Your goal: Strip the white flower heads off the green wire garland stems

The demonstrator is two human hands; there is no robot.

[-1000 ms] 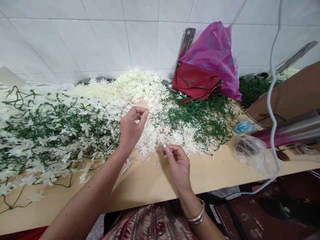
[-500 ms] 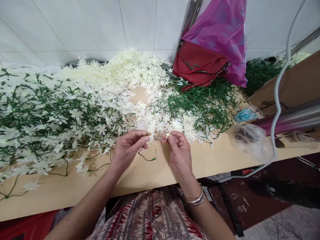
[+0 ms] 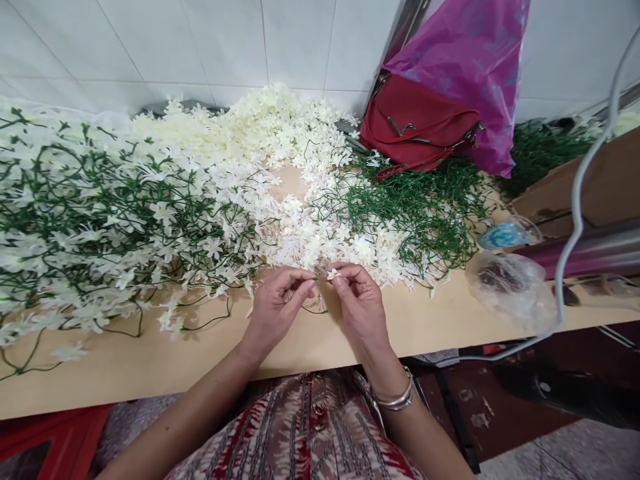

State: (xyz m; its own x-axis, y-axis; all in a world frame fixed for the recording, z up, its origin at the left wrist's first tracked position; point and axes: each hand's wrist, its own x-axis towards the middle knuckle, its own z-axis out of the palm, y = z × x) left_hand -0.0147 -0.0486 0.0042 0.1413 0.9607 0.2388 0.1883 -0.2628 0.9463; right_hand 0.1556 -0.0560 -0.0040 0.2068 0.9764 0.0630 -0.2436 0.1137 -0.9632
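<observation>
Near the table's front edge, my left hand [image 3: 281, 305] pinches a thin green stem [image 3: 317, 279] between thumb and fingertips. Just to its right, my right hand [image 3: 361, 303] is closed on a small white flower [image 3: 333, 274]. The fingertips of both hands are close together. Beyond them lie loose white petals [image 3: 313, 243]. A large heap of white flowers with green stems [image 3: 150, 220] covers the left side. Bare green stems [image 3: 415, 207] lie tangled to the right, and cream blossoms [image 3: 280, 127] are piled at the back.
A red bag [image 3: 417, 123] and a purple plastic bag [image 3: 480, 80] stand against the tiled wall. On the right are a blue patterned item [image 3: 505, 235], a clear plastic bag [image 3: 515, 283], cardboard [image 3: 605, 180] and a hanging grey cable [image 3: 577, 200].
My left hand has moved right, bringing the green stem close to the flower in my right hand. The view has shifted slightly.
</observation>
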